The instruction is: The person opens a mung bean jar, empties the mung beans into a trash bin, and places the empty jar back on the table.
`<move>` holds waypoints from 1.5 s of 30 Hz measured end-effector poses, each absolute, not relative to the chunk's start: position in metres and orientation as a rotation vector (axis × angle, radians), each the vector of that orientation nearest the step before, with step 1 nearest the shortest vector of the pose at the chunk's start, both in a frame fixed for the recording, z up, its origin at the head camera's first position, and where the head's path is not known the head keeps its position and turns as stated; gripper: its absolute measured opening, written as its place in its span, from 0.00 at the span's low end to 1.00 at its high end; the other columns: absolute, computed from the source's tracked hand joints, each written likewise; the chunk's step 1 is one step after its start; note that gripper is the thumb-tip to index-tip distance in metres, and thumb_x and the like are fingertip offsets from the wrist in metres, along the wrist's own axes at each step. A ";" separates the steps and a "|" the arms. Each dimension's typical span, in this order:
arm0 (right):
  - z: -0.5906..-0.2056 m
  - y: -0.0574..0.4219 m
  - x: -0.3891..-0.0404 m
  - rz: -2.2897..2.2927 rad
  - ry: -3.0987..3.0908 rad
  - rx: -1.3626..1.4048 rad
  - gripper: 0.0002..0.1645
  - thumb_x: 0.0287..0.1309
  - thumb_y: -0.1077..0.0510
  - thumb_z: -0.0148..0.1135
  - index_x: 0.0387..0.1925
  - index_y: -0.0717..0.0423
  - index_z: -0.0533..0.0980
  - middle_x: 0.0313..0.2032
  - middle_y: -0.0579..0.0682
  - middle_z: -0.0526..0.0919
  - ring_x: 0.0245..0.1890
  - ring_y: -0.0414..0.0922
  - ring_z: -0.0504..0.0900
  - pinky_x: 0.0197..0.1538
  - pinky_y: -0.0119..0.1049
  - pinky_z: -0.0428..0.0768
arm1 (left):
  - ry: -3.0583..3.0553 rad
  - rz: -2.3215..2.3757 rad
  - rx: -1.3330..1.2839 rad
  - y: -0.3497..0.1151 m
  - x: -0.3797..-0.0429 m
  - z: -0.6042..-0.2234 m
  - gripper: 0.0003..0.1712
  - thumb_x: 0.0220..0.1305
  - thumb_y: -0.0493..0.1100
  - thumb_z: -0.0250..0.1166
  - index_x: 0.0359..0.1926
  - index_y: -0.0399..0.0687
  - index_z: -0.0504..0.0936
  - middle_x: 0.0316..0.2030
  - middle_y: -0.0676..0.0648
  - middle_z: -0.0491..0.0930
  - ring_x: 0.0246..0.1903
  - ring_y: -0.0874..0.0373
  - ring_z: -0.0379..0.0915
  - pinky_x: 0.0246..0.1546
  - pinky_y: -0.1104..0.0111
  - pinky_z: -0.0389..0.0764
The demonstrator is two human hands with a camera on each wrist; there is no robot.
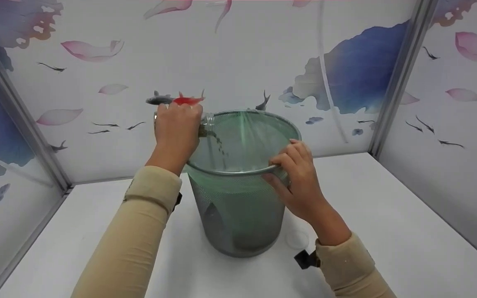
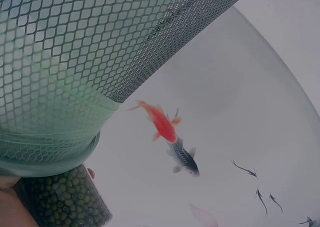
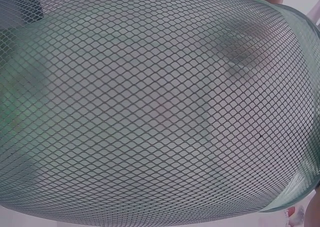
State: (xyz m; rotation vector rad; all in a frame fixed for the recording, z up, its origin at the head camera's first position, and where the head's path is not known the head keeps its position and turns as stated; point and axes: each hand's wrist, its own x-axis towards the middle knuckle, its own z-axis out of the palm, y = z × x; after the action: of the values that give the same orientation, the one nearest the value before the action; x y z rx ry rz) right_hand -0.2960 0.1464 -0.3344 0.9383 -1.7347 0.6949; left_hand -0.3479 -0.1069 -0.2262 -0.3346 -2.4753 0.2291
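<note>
My left hand (image 1: 178, 128) grips a clear jar (image 1: 208, 120) tipped sideways over the left rim of a metal mesh wastebasket (image 1: 242, 219). Small green beans (image 1: 219, 144) are falling from its mouth into the basket. More beans, which look like mung beans (image 2: 67, 199), fill much of the jar in the left wrist view. A thin green plastic bag (image 1: 246, 132) lines the basket and folds over the rim. At the rim's near right side, my right hand (image 1: 298, 178) holds on, fingers over the edge and thumb outside. Mesh (image 3: 160, 107) fills most of the right wrist view.
A clear round lid (image 1: 297, 239) lies on the white table (image 1: 379, 231), right of the basket's base. White panels printed with fish, petals and blue leaves (image 1: 358, 70) enclose the table at the back and sides. Metal posts (image 1: 402, 74) stand at the corners.
</note>
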 end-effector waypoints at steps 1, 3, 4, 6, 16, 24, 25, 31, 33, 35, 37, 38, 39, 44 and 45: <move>-0.334 0.146 -0.296 0.695 -1.735 0.939 0.19 0.68 0.44 0.57 0.37 0.56 0.75 0.33 0.51 0.72 0.40 0.50 0.68 0.67 0.56 0.59 | -2.475 0.229 -0.335 -0.107 -0.348 -0.226 0.22 0.57 0.39 0.72 0.52 0.41 0.80 0.50 0.36 0.83 0.50 0.37 0.77 0.53 0.45 0.74; -0.334 0.146 -0.296 0.695 -1.737 0.939 0.19 0.68 0.44 0.57 0.37 0.57 0.75 0.33 0.51 0.72 0.41 0.50 0.68 0.67 0.56 0.59 | -2.474 0.232 -0.335 -0.107 -0.348 -0.226 0.22 0.57 0.39 0.72 0.52 0.41 0.80 0.50 0.36 0.83 0.50 0.37 0.77 0.53 0.45 0.74; -0.335 0.146 -0.296 0.695 -1.738 0.939 0.19 0.68 0.44 0.57 0.37 0.57 0.75 0.33 0.51 0.72 0.41 0.50 0.68 0.67 0.56 0.59 | -2.472 0.231 -0.335 -0.107 -0.348 -0.226 0.22 0.57 0.39 0.72 0.52 0.41 0.80 0.50 0.36 0.83 0.50 0.37 0.77 0.54 0.45 0.74; -0.335 0.146 -0.296 0.704 -1.739 0.939 0.19 0.68 0.43 0.57 0.37 0.57 0.75 0.34 0.51 0.72 0.41 0.50 0.68 0.67 0.56 0.59 | -2.469 0.229 -0.337 -0.107 -0.349 -0.226 0.22 0.57 0.39 0.72 0.53 0.41 0.80 0.50 0.36 0.82 0.50 0.36 0.77 0.54 0.45 0.74; -0.335 0.146 -0.297 0.683 -1.743 0.928 0.20 0.69 0.42 0.55 0.37 0.56 0.74 0.34 0.51 0.72 0.41 0.50 0.70 0.68 0.55 0.59 | -2.470 0.278 -0.317 -0.106 -0.348 -0.226 0.26 0.55 0.40 0.73 0.55 0.41 0.79 0.50 0.36 0.83 0.49 0.36 0.76 0.52 0.47 0.75; -0.335 0.146 -0.297 0.687 -1.729 0.929 0.20 0.68 0.43 0.57 0.37 0.56 0.75 0.35 0.51 0.74 0.42 0.51 0.71 0.68 0.56 0.59 | -2.476 0.279 -0.329 -0.106 -0.347 -0.226 0.26 0.56 0.40 0.73 0.55 0.42 0.78 0.51 0.36 0.82 0.50 0.36 0.76 0.53 0.46 0.75; -0.335 0.146 -0.297 0.688 -1.728 0.930 0.20 0.68 0.43 0.56 0.37 0.56 0.75 0.35 0.51 0.74 0.41 0.51 0.71 0.68 0.56 0.59 | -2.474 0.279 -0.331 -0.106 -0.347 -0.226 0.25 0.56 0.40 0.73 0.55 0.42 0.78 0.51 0.36 0.82 0.50 0.36 0.76 0.53 0.45 0.74; -0.335 0.145 -0.297 0.682 -1.728 0.928 0.21 0.69 0.42 0.55 0.37 0.56 0.75 0.34 0.51 0.73 0.40 0.50 0.70 0.67 0.56 0.59 | -2.479 0.286 -0.336 -0.106 -0.348 -0.226 0.23 0.58 0.39 0.71 0.55 0.42 0.78 0.51 0.36 0.82 0.50 0.36 0.76 0.53 0.45 0.74; -0.335 0.145 -0.297 0.682 -1.726 0.929 0.21 0.69 0.42 0.55 0.37 0.57 0.75 0.33 0.51 0.73 0.40 0.50 0.70 0.67 0.56 0.59 | -2.481 0.292 -0.336 -0.106 -0.348 -0.226 0.23 0.58 0.38 0.70 0.55 0.42 0.78 0.51 0.36 0.82 0.50 0.35 0.76 0.53 0.45 0.74; -0.335 0.145 -0.297 0.681 -1.723 0.931 0.21 0.69 0.42 0.55 0.37 0.56 0.75 0.33 0.51 0.73 0.40 0.50 0.70 0.67 0.56 0.60 | -2.482 0.297 -0.337 -0.106 -0.348 -0.226 0.23 0.59 0.38 0.70 0.55 0.42 0.78 0.51 0.36 0.82 0.50 0.35 0.76 0.53 0.45 0.74; -0.335 0.145 -0.297 0.683 -1.719 0.932 0.21 0.68 0.42 0.55 0.37 0.57 0.75 0.33 0.51 0.73 0.40 0.50 0.70 0.67 0.57 0.60 | -2.482 0.295 -0.341 -0.106 -0.348 -0.225 0.22 0.59 0.38 0.70 0.55 0.42 0.78 0.51 0.36 0.82 0.50 0.35 0.76 0.53 0.45 0.74; -0.335 0.145 -0.297 0.683 -1.718 0.932 0.21 0.68 0.42 0.55 0.37 0.57 0.75 0.33 0.51 0.73 0.40 0.50 0.70 0.67 0.57 0.60 | -2.482 0.294 -0.344 -0.106 -0.348 -0.225 0.22 0.59 0.38 0.70 0.55 0.42 0.78 0.51 0.36 0.82 0.50 0.35 0.76 0.53 0.45 0.74; -0.335 0.145 -0.297 0.683 -1.719 0.931 0.21 0.68 0.42 0.55 0.37 0.57 0.75 0.34 0.51 0.73 0.40 0.50 0.70 0.67 0.56 0.60 | -2.483 0.296 -0.343 -0.106 -0.348 -0.225 0.22 0.59 0.38 0.70 0.54 0.42 0.78 0.50 0.36 0.82 0.50 0.36 0.76 0.52 0.45 0.74; -0.335 0.146 -0.296 0.705 -1.739 0.925 0.20 0.68 0.42 0.56 0.37 0.56 0.75 0.34 0.51 0.73 0.41 0.50 0.70 0.68 0.56 0.59 | -2.485 0.310 -0.339 -0.105 -0.349 -0.225 0.20 0.58 0.37 0.70 0.52 0.43 0.79 0.49 0.37 0.83 0.49 0.36 0.76 0.51 0.46 0.74; -0.334 0.146 -0.296 0.714 -1.744 0.924 0.20 0.68 0.42 0.56 0.36 0.56 0.75 0.34 0.51 0.73 0.41 0.50 0.70 0.68 0.56 0.58 | -2.484 0.313 -0.338 -0.105 -0.349 -0.224 0.20 0.58 0.37 0.69 0.52 0.43 0.79 0.49 0.37 0.83 0.49 0.36 0.76 0.51 0.46 0.74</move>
State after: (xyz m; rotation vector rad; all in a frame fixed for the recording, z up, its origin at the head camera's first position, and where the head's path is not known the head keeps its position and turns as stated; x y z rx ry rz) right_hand -0.2960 0.1461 -0.3344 0.9239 -1.7443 0.7137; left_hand -0.3490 -0.1046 -0.2244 -0.3381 -2.4838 0.3129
